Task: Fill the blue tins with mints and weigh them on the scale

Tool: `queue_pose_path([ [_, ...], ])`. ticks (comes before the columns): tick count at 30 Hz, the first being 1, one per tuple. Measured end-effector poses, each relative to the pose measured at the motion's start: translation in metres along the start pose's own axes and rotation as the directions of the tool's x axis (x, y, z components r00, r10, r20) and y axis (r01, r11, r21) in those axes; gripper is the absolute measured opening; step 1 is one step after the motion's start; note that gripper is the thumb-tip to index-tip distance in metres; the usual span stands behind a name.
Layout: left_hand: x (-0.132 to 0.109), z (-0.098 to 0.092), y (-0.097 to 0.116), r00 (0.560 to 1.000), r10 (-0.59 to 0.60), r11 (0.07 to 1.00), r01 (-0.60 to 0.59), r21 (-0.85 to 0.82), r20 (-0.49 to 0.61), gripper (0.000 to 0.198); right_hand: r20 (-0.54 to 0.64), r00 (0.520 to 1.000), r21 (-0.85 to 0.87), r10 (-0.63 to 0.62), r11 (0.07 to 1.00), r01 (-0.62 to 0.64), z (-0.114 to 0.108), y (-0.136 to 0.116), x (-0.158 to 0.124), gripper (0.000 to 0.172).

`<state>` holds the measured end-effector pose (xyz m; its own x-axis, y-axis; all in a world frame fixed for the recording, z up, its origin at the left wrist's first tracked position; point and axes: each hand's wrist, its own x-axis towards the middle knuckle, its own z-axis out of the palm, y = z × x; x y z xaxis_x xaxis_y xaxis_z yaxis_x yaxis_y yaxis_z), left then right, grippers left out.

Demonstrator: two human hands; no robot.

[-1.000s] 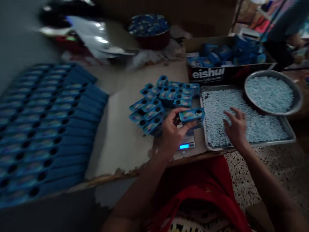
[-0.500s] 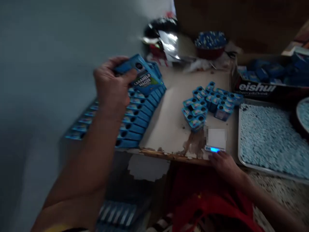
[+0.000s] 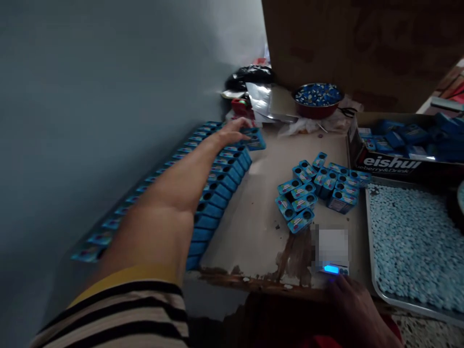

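Observation:
My left hand (image 3: 235,131) reaches to the far end of long rows of upright blue candy boxes (image 3: 213,210). Its thumb and fingers close on the edge of a blue candy box (image 3: 256,140) held over that end, printed face up. At the table's front edge, my right hand (image 3: 350,302) lies with its fingers stretched toward a small digital scale (image 3: 332,249) with a lit blue display. The fingertips are dark, and I cannot tell whether they touch the scale. A cluster of smaller-looking blue boxes (image 3: 302,191) with dark round holes on top stands behind the scale.
On the right, a metal tray (image 3: 370,241) holds many light-blue pieces. Behind it stands a black carton (image 3: 387,162) filled with blue boxes. A red bowl (image 3: 315,111) of blue-and-white pieces sits at the back, near a black plastic bag (image 3: 250,77). A wall (image 3: 90,96) borders the left.
My left hand has carried the blue candy box away from me, to the far end of the rows. The view has tilted up. My right hand stays by the scale.

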<state>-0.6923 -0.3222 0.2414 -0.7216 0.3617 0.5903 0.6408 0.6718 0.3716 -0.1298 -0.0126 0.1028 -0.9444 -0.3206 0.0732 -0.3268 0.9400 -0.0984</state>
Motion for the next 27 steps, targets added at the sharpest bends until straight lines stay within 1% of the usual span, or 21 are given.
queue_pose_path([
  [1, -0.004, -0.001, -0.006, 0.997, -0.009, 1.0, 0.01, -0.012, 0.081, 0.05, 0.039, 0.999, 0.018, 0.026, 0.999, -0.027, -0.002, -0.001, 0.001, 0.034],
  [3, -0.01, -0.006, -0.018, 0.97, -0.033, 0.999, 0.041, -0.025, 0.242, 0.055, 0.125, 0.99, 0.055, 0.068, 0.996, -0.075, -0.004, -0.003, 0.004, 0.031],
  [4, -0.012, -0.008, -0.021, 0.958, -0.047, 0.998, 0.056, -0.023, 0.282, 0.056, 0.16, 0.983, 0.068, 0.095, 0.992, -0.107, -0.004, -0.004, 0.007, 0.028],
  [6, -0.016, -0.009, -0.018, 0.949, -0.074, 0.997, 0.08, -0.009, 0.307, 0.055, 0.209, 0.967, 0.094, 0.144, 0.981, -0.167, -0.004, -0.006, 0.011, 0.022],
  [8, -0.029, -0.007, 0.0, 0.95, -0.085, 0.996, 0.087, 0.009, 0.301, 0.051, 0.236, 0.956, 0.149, 0.175, 0.966, -0.213, -0.011, -0.001, 0.011, 0.019],
  [10, -0.06, -0.007, 0.035, 0.945, -0.063, 0.998, 0.063, 0.011, 0.322, 0.042, 0.213, 0.952, 0.2, 0.22, 0.944, -0.262, -0.031, 0.015, 0.008, 0.019],
  [11, -0.082, -0.009, 0.057, 0.935, -0.032, 0.999, 0.032, 0.005, 0.354, 0.038, 0.167, 0.952, 0.196, 0.258, 0.937, -0.288, -0.045, 0.027, 0.007, 0.018],
  [12, -0.107, -0.013, 0.082, 0.921, 0.008, 1.0, -0.003, -0.014, 0.39, 0.032, 0.092, 0.944, 0.168, 0.316, 0.93, -0.328, -0.061, 0.04, 0.007, 0.019],
  [13, -0.133, -0.018, 0.109, 0.899, 0.071, 0.997, -0.06, -0.039, 0.431, 0.025, -0.013, 0.931, 0.1, 0.366, 0.927, -0.363, -0.078, 0.053, 0.009, 0.019],
  [14, -0.16, -0.025, 0.134, 0.872, 0.154, 0.987, -0.161, -0.024, 0.465, 0.026, -0.134, 0.898, 0.011, 0.419, 0.907, -0.422, -0.094, 0.064, 0.015, 0.016],
  [15, -0.184, -0.031, 0.157, 0.85, 0.2, 0.972, -0.235, 0.011, 0.487, 0.029, -0.239, 0.865, -0.041, 0.442, 0.885, -0.464, -0.107, 0.071, 0.025, 0.017],
  [16, -0.206, -0.037, 0.176, 0.849, 0.201, 0.966, -0.256, 0.047, 0.489, 0.034, -0.313, 0.85, -0.036, 0.424, 0.889, -0.456, -0.117, 0.073, 0.038, 0.019],
  [17, -0.225, -0.042, 0.19, 0.858, 0.189, 0.966, -0.249, 0.065, 0.478, 0.037, -0.328, 0.869, 0.014, 0.371, 0.922, -0.388, -0.122, 0.071, 0.056, 0.021],
  [18, -0.239, -0.045, 0.2, 0.875, 0.159, 0.973, -0.217, 0.077, 0.458, 0.04, -0.293, 0.91, 0.073, 0.294, 0.956, -0.286, -0.123, 0.065, 0.077, 0.024],
  [19, -0.251, -0.047, 0.205, 0.895, 0.12, 0.982, -0.17, 0.081, 0.429, 0.04, -0.198, 0.961, 0.096, 0.193, 0.98, -0.177, -0.121, 0.057, 0.1, 0.03],
  [20, -0.261, -0.048, 0.205, 0.913, 0.081, 0.99, -0.121, 0.076, 0.399, 0.04, -0.091, 0.991, 0.076, 0.097, 0.993, -0.09, -0.116, 0.048, 0.123, 0.035],
  [21, -0.269, -0.049, 0.203, 0.928, 0.049, 0.995, -0.078, 0.065, 0.37, 0.039, 0.004, 1.0, 0.037, 0.027, 0.999, -0.027, -0.109, 0.041, 0.144, 0.035],
  [22, -0.277, -0.051, 0.198, 0.939, 0.023, 0.998, -0.044, 0.053, 0.343, 0.037, 0.085, 0.996, 0.003, -0.021, 1.0, 0.021, -0.102, 0.035, 0.163, 0.033],
  [23, -0.286, -0.053, 0.192, 0.946, 0.004, 0.999, -0.018, 0.04, 0.323, 0.037, 0.147, 0.989, -0.024, -0.034, 0.999, 0.038, -0.097, 0.032, 0.177, 0.03],
  [25, -0.305, -0.061, 0.177, 0.955, -0.036, 0.999, 0.029, 0.027, 0.296, 0.038, 0.214, 0.976, -0.018, -0.044, 0.999, 0.049, -0.092, 0.035, 0.191, 0.025],
  [27, -0.325, -0.071, 0.163, 0.951, -0.094, 0.996, 0.088, 0.034, 0.294, 0.04, 0.215, 0.976, 0.057, -0.031, 0.998, 0.019, -0.098, 0.044, 0.184, 0.023],
])
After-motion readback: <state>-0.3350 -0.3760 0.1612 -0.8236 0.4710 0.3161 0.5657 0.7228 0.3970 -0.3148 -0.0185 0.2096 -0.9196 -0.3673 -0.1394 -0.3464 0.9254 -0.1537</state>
